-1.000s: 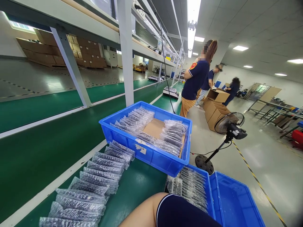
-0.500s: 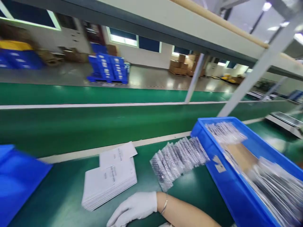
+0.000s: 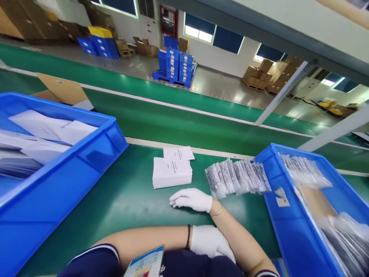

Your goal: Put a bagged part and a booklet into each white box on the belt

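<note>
My right hand [image 3: 191,200], in a white glove, lies on the green work surface [image 3: 129,206] with its fingers stretched out and nothing held. Just beyond it stands a stack of white printed booklets or envelopes [image 3: 172,175], the top one shifted toward the back. To the right of the stack is a row of clear plastic packets [image 3: 238,177], overlapping one another, with small contents I cannot make out. Near my body, my left hand [image 3: 210,241], also gloved in white, rests against my right forearm; its fingers are mostly hidden.
A blue bin [image 3: 66,188] on the left contains white paper items. Another blue bin [image 3: 276,215] at right has plastic packets and a cardboard piece [image 3: 317,200]. An open carton [image 3: 62,88] stands behind the left bin. A metal post [image 3: 284,92] rises beyond the right bin.
The view has swung left and down, bringing the left bin, my left arm and my left hand into sight. My right hand still lies near the stack.
</note>
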`<state>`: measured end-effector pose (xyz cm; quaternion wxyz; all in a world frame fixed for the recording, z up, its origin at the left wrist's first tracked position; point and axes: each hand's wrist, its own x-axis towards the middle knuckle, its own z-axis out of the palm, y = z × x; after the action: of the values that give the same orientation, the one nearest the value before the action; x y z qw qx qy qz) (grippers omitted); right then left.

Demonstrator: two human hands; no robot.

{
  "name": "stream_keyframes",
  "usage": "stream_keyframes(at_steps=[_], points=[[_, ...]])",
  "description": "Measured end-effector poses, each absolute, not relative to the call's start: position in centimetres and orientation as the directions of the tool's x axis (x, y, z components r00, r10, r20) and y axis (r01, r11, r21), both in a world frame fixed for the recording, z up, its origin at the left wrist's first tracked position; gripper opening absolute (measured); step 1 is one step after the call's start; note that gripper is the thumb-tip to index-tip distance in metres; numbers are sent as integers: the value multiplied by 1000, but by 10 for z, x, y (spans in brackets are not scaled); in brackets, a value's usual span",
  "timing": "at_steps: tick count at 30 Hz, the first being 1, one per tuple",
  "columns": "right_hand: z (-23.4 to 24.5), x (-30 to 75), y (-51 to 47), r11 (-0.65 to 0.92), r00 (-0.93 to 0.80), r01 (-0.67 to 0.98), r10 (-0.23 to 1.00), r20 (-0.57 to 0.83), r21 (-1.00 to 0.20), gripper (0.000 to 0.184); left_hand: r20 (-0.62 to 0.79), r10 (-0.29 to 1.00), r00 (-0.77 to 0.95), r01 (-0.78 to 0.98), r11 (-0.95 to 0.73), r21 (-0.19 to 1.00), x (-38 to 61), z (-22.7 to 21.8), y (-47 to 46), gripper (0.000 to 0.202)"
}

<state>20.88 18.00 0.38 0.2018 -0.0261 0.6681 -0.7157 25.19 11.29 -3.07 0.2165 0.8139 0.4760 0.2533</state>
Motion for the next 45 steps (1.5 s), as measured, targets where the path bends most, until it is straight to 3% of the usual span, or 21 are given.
stream_keyframes(at_steps=[2,4,7,10,13,15,17,22,25,28,30,33,35,37,39,40,42,45], points=[[24,219,193,173,-966,139,-193,-172,-975,47,196,849,491,609,-495,619,254,-23,103,22],[43,232,211,459,-996,93,34,-88,-883,33,182,872,454,657,-466,593,245,-7,85,25],[55,250,242,800,-916,285,390,96,-528,25,218,939,266,712,-344,612,222,14,37,28],[50,257,259,859,-849,445,495,184,-253,25,227,958,-175,736,-26,677,200,9,-31,33],[44,243,252,893,-864,443,450,225,-85,26,287,695,-659,672,373,640,183,-22,-101,39],[43,221,242,927,-909,373,355,218,45,30,358,515,-778,614,508,604,175,-44,-134,43],[43,191,235,951,-956,269,245,161,154,35,415,432,-801,598,553,580,170,-56,-152,45],[38,126,225,960,-989,149,145,37,238,52,483,526,-700,714,525,464,171,-53,-149,41],[37,108,220,954,-985,174,173,24,244,35,524,542,-656,754,501,425,173,-52,-145,39],[47,107,220,937,-964,264,252,83,230,34,484,563,-670,741,474,475,173,-57,-148,39],[60,119,223,919,-941,332,308,139,211,39,412,561,-718,683,451,575,173,-57,-152,39],[75,155,220,912,-919,361,313,242,193,41,202,512,-835,400,312,862,172,-41,-153,46],[76,188,204,934,-923,286,209,322,215,38,29,555,-832,79,65,995,174,-21,-146,64],[66,223,178,959,-942,110,16,335,262,36,-43,688,-725,-206,-157,966,179,-1,-133,77],[50,252,150,949,-941,-116,-199,274,293,36,-61,762,-644,-340,-214,916,187,10,-118,75],[42,263,139,931,-927,-215,-289,237,294,36,-76,756,-650,-333,-193,923,191,11,-113,68],[31,277,129,912,-911,-306,-364,196,273,32,-48,678,-734,-152,-95,984,197,2,-110,53],[33,279,150,972,-956,-147,-188,227,184,26,215,555,-804,338,129,932,196,-25,-127,44]])
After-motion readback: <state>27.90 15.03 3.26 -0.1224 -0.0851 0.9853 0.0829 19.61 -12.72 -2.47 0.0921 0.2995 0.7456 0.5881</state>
